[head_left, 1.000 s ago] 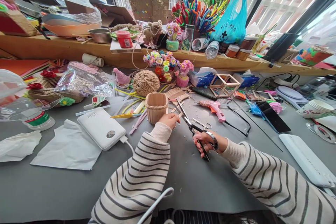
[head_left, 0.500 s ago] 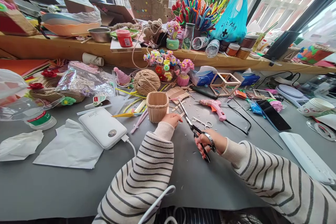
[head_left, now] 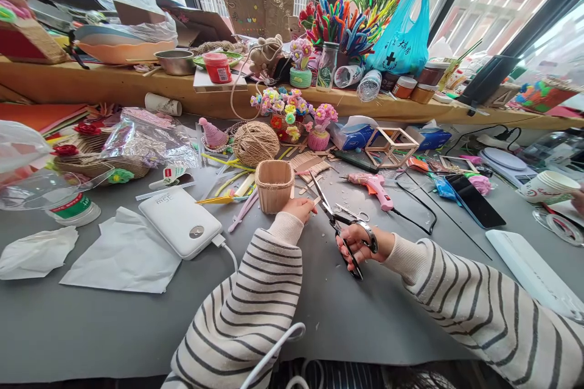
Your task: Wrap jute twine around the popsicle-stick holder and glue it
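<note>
Head view: right hand (head_left: 360, 243) grips the scissors (head_left: 340, 226), fingers through the loops, blades nearly together and pointing up-left. Left hand (head_left: 298, 208) pinches a small wooden stick (head_left: 314, 200) right at the blades, fingers curled tight on it. Just beside the left hand stands the stick cup (head_left: 274, 185), on the grey table (head_left: 91, 328). Pink glue gun (head_left: 375, 186) lies near, to the right.

Desk layout around the two hands

Small wooden stick cup (head_left: 274, 185) stands just behind the left hand (head_left: 298, 208); black-handled steel scissors (head_left: 340, 226) in the right hand (head_left: 362, 244); white power bank (head_left: 180, 222) lies left.
</note>
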Demonstrator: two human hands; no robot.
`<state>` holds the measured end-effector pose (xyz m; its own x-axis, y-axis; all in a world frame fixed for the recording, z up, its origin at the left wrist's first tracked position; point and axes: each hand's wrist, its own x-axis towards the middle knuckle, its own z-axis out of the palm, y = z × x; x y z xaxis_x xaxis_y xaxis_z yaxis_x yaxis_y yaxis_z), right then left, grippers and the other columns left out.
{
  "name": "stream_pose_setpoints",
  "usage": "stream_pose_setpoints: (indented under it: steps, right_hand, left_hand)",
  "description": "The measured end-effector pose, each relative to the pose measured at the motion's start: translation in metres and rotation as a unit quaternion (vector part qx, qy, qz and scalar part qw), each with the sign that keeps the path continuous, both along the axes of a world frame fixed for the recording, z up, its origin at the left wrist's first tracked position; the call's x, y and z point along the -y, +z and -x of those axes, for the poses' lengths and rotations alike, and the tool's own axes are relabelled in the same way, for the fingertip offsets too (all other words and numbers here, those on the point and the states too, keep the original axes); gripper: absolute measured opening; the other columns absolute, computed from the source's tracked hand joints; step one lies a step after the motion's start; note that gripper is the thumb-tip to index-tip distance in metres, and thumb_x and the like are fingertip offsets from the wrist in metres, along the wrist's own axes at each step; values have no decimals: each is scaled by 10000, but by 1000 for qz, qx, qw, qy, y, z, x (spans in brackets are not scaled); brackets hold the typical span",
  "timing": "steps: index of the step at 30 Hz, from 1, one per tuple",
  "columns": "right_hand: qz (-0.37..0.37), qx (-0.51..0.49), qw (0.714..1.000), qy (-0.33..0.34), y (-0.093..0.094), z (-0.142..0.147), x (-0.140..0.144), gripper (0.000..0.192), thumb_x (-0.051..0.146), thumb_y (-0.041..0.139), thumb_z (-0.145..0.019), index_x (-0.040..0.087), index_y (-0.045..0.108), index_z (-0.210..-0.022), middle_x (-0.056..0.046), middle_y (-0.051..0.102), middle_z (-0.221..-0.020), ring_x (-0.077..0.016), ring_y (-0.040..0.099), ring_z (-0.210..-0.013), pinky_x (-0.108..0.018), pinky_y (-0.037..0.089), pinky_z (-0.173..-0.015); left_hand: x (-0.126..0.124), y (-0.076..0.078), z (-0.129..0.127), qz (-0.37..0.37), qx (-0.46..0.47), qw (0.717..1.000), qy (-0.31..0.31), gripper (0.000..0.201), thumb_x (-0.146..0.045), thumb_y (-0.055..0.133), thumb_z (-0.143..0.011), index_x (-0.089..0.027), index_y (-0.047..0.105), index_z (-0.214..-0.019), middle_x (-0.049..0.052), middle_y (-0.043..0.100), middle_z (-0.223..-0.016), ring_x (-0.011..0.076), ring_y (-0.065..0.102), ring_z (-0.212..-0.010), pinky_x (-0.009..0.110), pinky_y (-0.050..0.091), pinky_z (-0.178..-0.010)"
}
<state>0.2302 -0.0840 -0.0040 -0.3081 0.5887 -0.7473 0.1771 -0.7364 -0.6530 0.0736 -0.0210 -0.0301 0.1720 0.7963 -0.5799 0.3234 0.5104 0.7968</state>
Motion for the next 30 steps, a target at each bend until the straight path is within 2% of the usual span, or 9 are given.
stream_pose_setpoints:
  steps: [6,13,17,23,26,28,30]
  right_hand:
    - [-50,22,998,-18,-13,1,6,94,157,496,-646,147,492,-553,33,501,-429,-79,479,-370,-225,477,-393]
    - [-89,33,995,-12,-2,3,11,62,192,508,-577,151,479,-541,38,510,-423,-84,489,-358,-210,447,-352]
    - [-101,31,994,-4,-2,2,12,62,203,510,-566,151,478,-550,39,518,-426,-86,492,-357,-213,446,-351]
    - [-82,23,996,-1,-5,0,10,109,218,561,-625,148,491,-580,26,531,-448,-89,506,-378,-220,462,-384]
    - [-44,8,999,9,0,-1,7,218,322,601,-670,135,515,-597,8,545,-506,-77,502,-414,-234,494,-437]
    - [-26,-4,1000,9,4,-1,6,311,426,567,-708,130,533,-618,10,538,-540,-68,495,-435,-245,511,-471]
    - [-19,-12,1000,7,6,-1,5,332,445,526,-735,132,538,-624,19,521,-538,-68,491,-442,-256,521,-494]
  left_hand:
    - [-2,2,1,8,15,1000,9,284,-326,485,-856,-150,543,-1071,75,577,-1069,174,581,-896,370,501,-760]
    - [-2,-1,0,19,44,999,19,309,-324,495,-851,-148,527,-1101,82,564,-1101,187,574,-930,391,495,-780]
    - [-2,-2,-1,19,50,998,23,306,-324,495,-851,-142,528,-1094,81,570,-1082,181,579,-912,383,499,-765]
    - [-2,-1,0,13,38,999,16,277,-320,491,-854,-136,541,-1055,66,589,-1009,153,590,-828,336,514,-698]
    - [-1,-1,1,5,31,999,6,262,-316,493,-854,-130,548,-1030,56,596,-962,137,591,-779,310,515,-658]
    - [0,-2,3,0,34,999,-5,250,-315,492,-855,-124,553,-1003,45,599,-916,123,587,-734,289,511,-624]
    - [1,-3,6,-6,44,999,-20,237,-319,488,-857,-118,560,-962,29,597,-852,103,574,-669,258,499,-575]
